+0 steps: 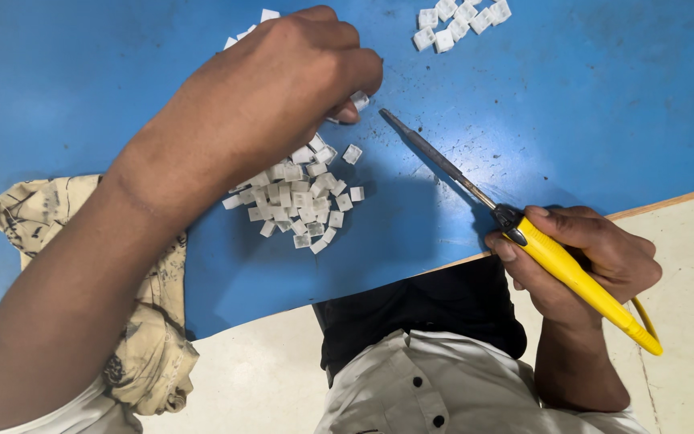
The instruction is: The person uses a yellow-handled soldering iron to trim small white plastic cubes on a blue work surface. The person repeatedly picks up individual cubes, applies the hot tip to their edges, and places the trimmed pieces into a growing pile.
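Soldering iron, yellow handle, long dark tip: held in my right hand, fingers wrapped round the grip, tip slanting over the blue surface toward my left hand. Risk, as I judge it: the tip sits near my left fingertips, and a slip could burn skin or mar the surface.
Patterned cloth: bunched at the surface's near edge under my left forearm; could snag.
Heap of small white plastic pieces: beside my left hand, loose, easily scattered by my wrist.
Second cluster: far edge, well apart.
Single white piece: pinched in my left fingertips, touching the surface.
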